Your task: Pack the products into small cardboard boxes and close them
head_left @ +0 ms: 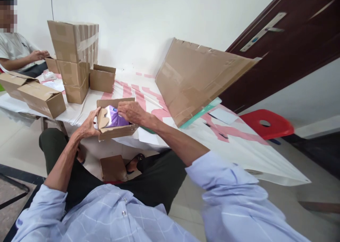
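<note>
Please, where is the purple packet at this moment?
In the head view, left of centre, the purple packet lies inside the open box, between the left hand and the right hand.

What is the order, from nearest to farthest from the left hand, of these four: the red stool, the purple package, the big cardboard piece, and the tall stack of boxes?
From the left hand:
1. Purple package, just to its right, inside the open box.
2. Stack of boxes, beyond it.
3. Big cardboard piece, right.
4. Red stool, far right.
</note>
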`<state>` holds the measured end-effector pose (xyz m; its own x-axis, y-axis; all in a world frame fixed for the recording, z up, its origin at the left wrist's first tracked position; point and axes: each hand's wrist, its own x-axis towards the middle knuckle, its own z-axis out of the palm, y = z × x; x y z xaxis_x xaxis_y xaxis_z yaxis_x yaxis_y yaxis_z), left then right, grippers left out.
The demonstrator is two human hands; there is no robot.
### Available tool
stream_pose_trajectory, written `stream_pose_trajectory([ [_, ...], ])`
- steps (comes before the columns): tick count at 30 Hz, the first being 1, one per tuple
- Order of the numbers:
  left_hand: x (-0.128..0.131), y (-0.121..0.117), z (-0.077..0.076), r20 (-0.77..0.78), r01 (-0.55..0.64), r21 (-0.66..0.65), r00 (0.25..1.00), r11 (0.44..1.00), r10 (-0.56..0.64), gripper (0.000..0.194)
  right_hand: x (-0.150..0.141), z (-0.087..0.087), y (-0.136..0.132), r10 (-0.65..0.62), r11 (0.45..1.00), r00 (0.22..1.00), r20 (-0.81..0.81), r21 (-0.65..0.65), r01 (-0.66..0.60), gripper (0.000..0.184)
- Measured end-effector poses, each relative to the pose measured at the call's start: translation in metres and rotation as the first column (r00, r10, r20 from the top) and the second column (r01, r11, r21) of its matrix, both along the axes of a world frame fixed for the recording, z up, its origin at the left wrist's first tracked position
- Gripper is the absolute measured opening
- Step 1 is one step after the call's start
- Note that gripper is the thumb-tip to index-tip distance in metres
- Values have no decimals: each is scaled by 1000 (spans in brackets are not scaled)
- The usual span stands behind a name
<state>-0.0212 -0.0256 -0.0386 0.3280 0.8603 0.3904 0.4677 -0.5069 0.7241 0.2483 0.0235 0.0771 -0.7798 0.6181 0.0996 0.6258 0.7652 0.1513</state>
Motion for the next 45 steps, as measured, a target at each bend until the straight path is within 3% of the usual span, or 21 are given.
stream_pose_trajectory([
  [3,-4,18,5,23,-13,-51,1000,999,14,136,15,21,7,14,1000,944,-328,11,-11,29],
  [8,-14,32,21,19,-28,-43,999,999,29,135,37,46,17,6,998,688,-726,-40,-50,18],
  [11,-20,22,45,5,-93,53,996,994,93,120,45,56,15,-37,984,572,-819,-128,-120,13],
  [14,-13,3,79,52,-104,173,994,979,96,108,43,62,4,-68,955,506,-860,-203,-216,13],
  [18,18,-25,122,11,29,255,999,967,-33,122,27,66,-20,-39,905,495,-868,-240,-351,16],
  [21,37,-44,138,-53,59,275,998,960,-47,105,18,64,-35,-53,864,509,-859,-295,-408,21],
  [24,41,-51,139,22,-50,210,999,976,47,83,18,57,-40,-139,819,487,-862,-377,-432,39],
  [26,40,-47,133,164,-152,156,978,976,126,77,19,51,-38,-219,781,452,-865,-433,-450,57],
  [29,40,-31,123,447,-273,57,867,960,220,70,14,39,-33,-318,760,408,-856,-487,-431,72],
  [32,48,-15,116,606,-341,-63,733,938,308,67,-1,23,-25,-347,793,369,-862,-480,-377,71],
  [35,52,-2,112,607,-347,-190,694,919,388,72,-19,6,-13,-417,788,258,-872,-488,-375,69],
  [39,47,13,104,485,-371,-265,747,890,455,72,-34,-10,7,-584,685,130,-801,-572,-451,53],
  [45,39,29,87,380,-335,-387,791,859,480,63,-38,-9,23,-718,596,183,-671,-729,-336,34],
])
